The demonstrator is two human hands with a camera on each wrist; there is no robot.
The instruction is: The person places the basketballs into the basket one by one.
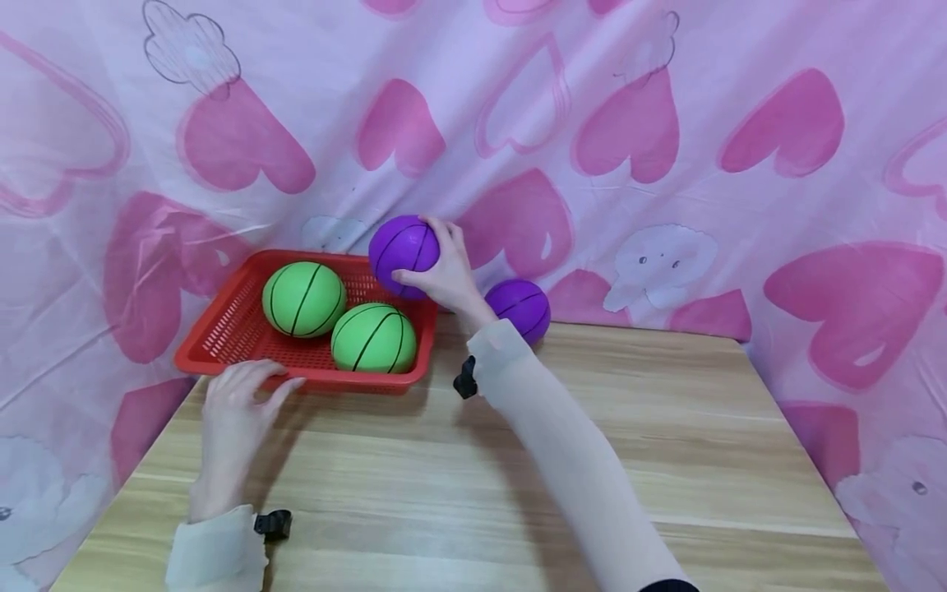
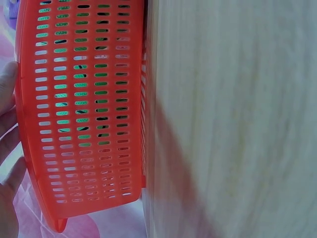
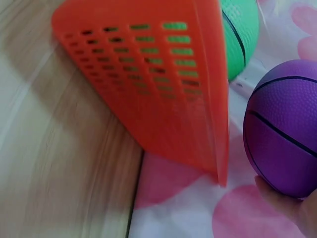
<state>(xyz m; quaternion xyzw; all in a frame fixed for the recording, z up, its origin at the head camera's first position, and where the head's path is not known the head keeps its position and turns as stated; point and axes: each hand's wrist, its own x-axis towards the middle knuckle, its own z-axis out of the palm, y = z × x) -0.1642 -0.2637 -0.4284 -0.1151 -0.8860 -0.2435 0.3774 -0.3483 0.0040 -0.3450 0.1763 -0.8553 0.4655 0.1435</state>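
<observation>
Right hand (image 1: 447, 275) grips a purple basketball (image 1: 399, 251) near a red basket (image 1: 355, 379) holding two green basketballs (image 1: 303, 298); left hand (image 1: 235, 423), fingers loosely spread, touches the basket's rim (image 1: 318, 376).

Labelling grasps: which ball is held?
The purple ball in the right hand; the other purple ball is right of the basket, both green balls inside.

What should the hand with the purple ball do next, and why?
Maybe the right hand should lower its purple ball into the red basket: it's holding the ball above the rim by the back right corner, and two green balls lie inside.
</observation>
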